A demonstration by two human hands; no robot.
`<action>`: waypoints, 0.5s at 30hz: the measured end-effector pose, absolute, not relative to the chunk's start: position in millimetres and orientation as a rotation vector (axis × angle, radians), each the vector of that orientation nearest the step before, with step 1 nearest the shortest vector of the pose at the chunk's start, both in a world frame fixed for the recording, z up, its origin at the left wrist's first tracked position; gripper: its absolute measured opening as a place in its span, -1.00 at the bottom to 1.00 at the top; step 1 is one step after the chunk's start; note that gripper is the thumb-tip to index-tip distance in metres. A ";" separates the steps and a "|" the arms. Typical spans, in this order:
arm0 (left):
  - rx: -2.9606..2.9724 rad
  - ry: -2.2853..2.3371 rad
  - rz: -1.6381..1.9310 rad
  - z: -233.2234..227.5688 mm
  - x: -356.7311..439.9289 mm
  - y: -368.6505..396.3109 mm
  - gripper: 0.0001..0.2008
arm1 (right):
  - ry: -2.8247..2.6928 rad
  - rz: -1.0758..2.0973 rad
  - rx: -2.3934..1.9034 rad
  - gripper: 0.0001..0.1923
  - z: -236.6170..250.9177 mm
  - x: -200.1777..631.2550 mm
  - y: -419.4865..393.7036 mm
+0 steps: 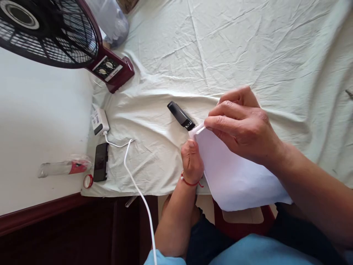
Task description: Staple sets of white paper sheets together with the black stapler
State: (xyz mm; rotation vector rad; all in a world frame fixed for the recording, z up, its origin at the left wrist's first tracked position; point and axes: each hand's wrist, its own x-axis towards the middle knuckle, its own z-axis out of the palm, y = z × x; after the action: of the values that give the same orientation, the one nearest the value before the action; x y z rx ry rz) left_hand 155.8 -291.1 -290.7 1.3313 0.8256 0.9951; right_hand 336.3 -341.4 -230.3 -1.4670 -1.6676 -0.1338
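Blue shirt [256,252]: soft plain fabric, bottom of view.
Right hand [242,127]: bent fingers, tips pinched together on white paper [234,180], near its upper-left corner.
Left hand [192,160]: closed on the paper's left edge, thumb on top; thin red cord bracelet [190,182] at wrist.
Paper position: smooth, thin, lightly bowed, between the hands, lower part overhanging table edge.
Stapler [180,115]: glossy black, long and narrow, metal at one end, just beside paper corner.
Tablecloth [234,48]: pale cloth, creased, rippled.
Fan [118,71]: maroon plastic body, round wire grille, two knobs; panel print too small to read.
White box [99,120]: rounded, white cable [138,187] attached; dark print illegible.
Phone [100,162]: flat black rectangle.
Bottle [59,168]: clear, red label, wording unreadable.
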 end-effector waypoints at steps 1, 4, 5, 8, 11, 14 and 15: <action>1.340 0.823 1.003 -291.8 155.4 -291.4 -0.46 | -1.669 -0.135 -1.458 -0.78 -231.2 336.5 -340.8; 1.384 0.802 1.016 -294.7 153.5 -291.6 -0.47 | -1.668 -0.109 -1.454 -0.77 -230.8 337.1 -340.2; 1.411 0.789 1.014 -295.3 152.8 -291.4 -0.47 | -1.670 -0.098 -1.456 -0.76 -229.9 337.1 -340.3; 1.533 0.748 1.002 -295.3 150.9 -289.7 -0.52 | -1.679 -0.079 -1.455 -0.75 -227.3 337.1 -341.0; 1.624 0.761 0.999 -294.6 150.7 -287.8 -0.67 | -1.682 -0.067 -1.460 -0.75 -226.8 336.7 -341.4; 1.644 0.789 1.009 -295.0 151.7 -287.0 -0.66 | -1.690 -0.057 -1.454 -0.76 -227.8 336.2 -341.3; 1.645 0.793 1.010 -295.3 152.0 -286.9 -0.65 | -1.693 -0.058 -1.448 -0.76 -228.2 336.0 -341.2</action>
State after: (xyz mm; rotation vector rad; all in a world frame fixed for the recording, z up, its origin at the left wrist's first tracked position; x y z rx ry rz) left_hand 152.0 -286.9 -295.3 1.6449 0.7934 1.0100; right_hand 336.0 -341.2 -228.2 -1.4479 -1.6927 -0.0576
